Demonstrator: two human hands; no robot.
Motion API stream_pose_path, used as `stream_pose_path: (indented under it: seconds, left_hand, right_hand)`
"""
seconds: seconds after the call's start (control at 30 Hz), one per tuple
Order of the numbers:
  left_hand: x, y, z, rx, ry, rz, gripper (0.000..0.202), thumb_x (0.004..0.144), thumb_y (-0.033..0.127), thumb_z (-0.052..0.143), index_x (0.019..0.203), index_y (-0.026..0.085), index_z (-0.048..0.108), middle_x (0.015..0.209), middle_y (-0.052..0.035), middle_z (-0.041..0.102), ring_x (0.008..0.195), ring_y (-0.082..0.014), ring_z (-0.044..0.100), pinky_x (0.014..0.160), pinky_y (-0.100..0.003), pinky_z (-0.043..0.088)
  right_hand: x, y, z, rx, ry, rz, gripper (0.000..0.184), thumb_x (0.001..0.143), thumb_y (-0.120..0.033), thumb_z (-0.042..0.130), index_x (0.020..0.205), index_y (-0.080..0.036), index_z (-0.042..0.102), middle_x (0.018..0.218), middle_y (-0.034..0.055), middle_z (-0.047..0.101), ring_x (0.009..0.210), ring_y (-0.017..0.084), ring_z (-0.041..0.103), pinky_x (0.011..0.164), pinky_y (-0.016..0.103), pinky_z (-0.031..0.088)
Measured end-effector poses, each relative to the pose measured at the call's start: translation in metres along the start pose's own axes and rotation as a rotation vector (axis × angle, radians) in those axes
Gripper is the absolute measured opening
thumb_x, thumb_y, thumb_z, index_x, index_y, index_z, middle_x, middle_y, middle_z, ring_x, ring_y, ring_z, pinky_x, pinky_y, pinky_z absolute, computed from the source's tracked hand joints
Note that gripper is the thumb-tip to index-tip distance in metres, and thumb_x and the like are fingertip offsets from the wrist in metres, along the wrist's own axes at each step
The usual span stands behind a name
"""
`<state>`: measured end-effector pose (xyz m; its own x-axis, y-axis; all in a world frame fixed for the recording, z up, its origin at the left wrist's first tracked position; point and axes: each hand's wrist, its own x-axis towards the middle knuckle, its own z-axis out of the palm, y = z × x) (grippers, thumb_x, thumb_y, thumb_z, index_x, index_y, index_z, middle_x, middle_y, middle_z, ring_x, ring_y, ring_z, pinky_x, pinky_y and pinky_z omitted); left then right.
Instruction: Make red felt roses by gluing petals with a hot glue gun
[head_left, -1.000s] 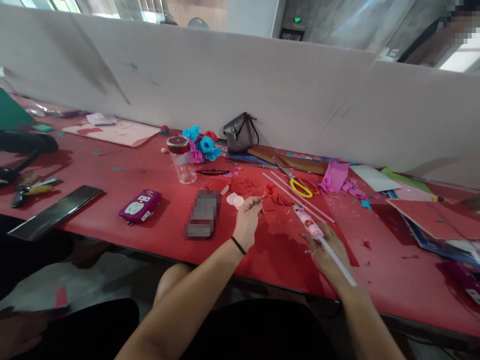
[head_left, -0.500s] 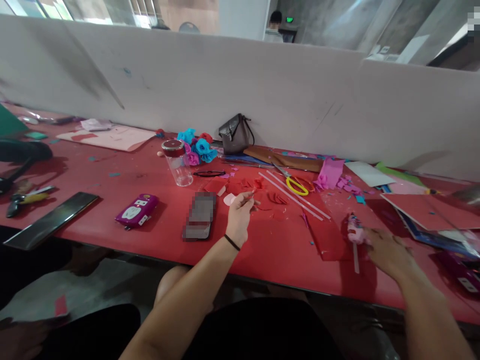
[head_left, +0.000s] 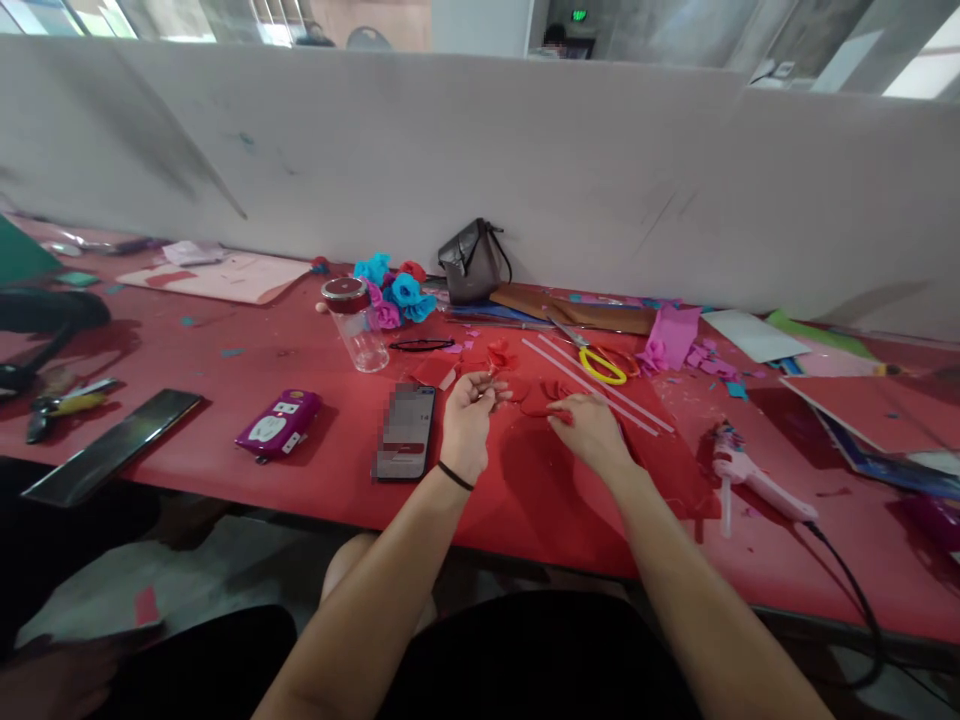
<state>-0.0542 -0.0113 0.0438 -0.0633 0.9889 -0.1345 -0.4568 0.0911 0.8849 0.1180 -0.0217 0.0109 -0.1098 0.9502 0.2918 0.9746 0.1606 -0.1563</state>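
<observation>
My left hand (head_left: pixel 466 425) is closed in a pinch on the stem of a small red paper flower (head_left: pixel 498 355), held just above the red table (head_left: pixel 225 390). My right hand (head_left: pixel 589 430) rests on the table to its right, fingers pinched on a small red paper petal (head_left: pixel 561 415). More red petal pieces (head_left: pixel 536 395) lie between and beyond the hands. A pink glue gun (head_left: pixel 750 480) lies on the table to the right, its black cord running off the front edge.
A phone (head_left: pixel 405 430) and a purple power strip (head_left: pixel 279 422) lie left of my hands. Behind are a glass jar (head_left: pixel 358 322), blue and pink paper flowers (head_left: pixel 397 290), a grey pouch (head_left: pixel 471 262), yellow scissors (head_left: pixel 600 362), white sticks (head_left: pixel 600 385) and paper sheets (head_left: pixel 862 410).
My right hand set the glue gun down at the right and came back to the middle, pinching a red petal. My left hand kept hold of the flower.
</observation>
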Motion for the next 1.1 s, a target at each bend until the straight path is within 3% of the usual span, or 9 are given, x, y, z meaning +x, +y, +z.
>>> stream_pose_path:
  seconds: [0.2,0.37,0.5,0.63,0.77,0.93,1.1]
  left_hand:
    - [0.001,-0.002,-0.001,-0.003,0.003,0.022,0.015,0.073,0.003,0.047,0.079,0.016,0.051,0.072,0.0015,0.061,0.06,-0.007,0.058,0.067,-0.022,0.043]
    - [0.003,0.002,-0.005,-0.001,0.058,0.051,0.017,0.07,0.004,0.048,0.08,0.017,0.05,0.073,0.0015,0.06,0.059,-0.0071,0.057,0.06,-0.021,0.039]
    - [0.006,0.002,-0.007,0.003,0.074,0.082,0.02,0.066,0.003,0.047,0.08,0.017,0.05,0.071,0.002,0.058,0.056,-0.0067,0.053,0.059,-0.02,0.038]
    - [0.006,-0.012,-0.002,0.017,0.073,0.06,0.02,0.067,0.004,0.046,0.081,0.018,0.05,0.068,0.0028,0.057,0.056,-0.007,0.051,0.063,-0.022,0.04]
    - [0.005,-0.03,0.006,0.036,0.041,0.031,0.018,0.069,0.003,0.046,0.08,0.017,0.05,0.067,0.0029,0.057,0.059,-0.0075,0.052,0.068,-0.022,0.041]
    - [-0.001,-0.042,0.014,0.061,0.032,0.024,0.01,0.072,0.012,0.058,0.078,0.017,0.052,0.072,0.0027,0.055,0.066,-0.0073,0.052,0.072,-0.022,0.041]
    - [-0.001,-0.044,0.015,0.098,0.019,0.036,0.03,0.061,0.014,0.073,0.078,0.017,0.049,0.074,0.0021,0.057,0.07,-0.0086,0.054,0.073,-0.024,0.044]
  right_hand:
    - [0.013,-0.014,-0.001,-0.207,-0.035,-0.115,0.02,0.08,-0.017,0.053,0.072,-0.018,0.071,0.078,0.0125,0.072,0.084,0.027,0.06,0.077,0.039,0.04]
    - [0.012,-0.009,0.005,-0.142,0.038,-0.07,0.022,0.081,-0.019,0.05,0.072,-0.019,0.071,0.076,0.0108,0.072,0.08,0.024,0.06,0.074,0.036,0.04]
    - [0.009,-0.002,0.012,0.163,0.111,0.114,0.019,0.079,-0.025,0.052,0.077,-0.021,0.071,0.076,0.0076,0.071,0.074,0.021,0.06,0.068,0.032,0.041]
    - [0.008,-0.001,0.016,0.8,0.128,0.326,0.02,0.072,-0.038,0.06,0.072,-0.02,0.067,0.067,0.0017,0.066,0.063,0.016,0.057,0.063,0.029,0.041]
    - [0.009,-0.006,0.01,1.35,0.033,0.542,0.029,0.058,-0.044,0.071,0.069,-0.018,0.065,0.05,-0.0039,0.055,0.048,0.011,0.046,0.047,0.023,0.03]
    - [0.008,-0.008,-0.002,1.53,-0.065,0.614,0.033,0.047,-0.04,0.08,0.065,-0.017,0.064,0.045,-0.0047,0.052,0.042,0.007,0.041,0.041,0.02,0.021]
    - [0.008,-0.007,-0.001,1.523,-0.121,0.568,0.034,0.048,-0.041,0.079,0.067,-0.016,0.066,0.045,-0.0043,0.052,0.041,0.007,0.04,0.04,0.02,0.022]
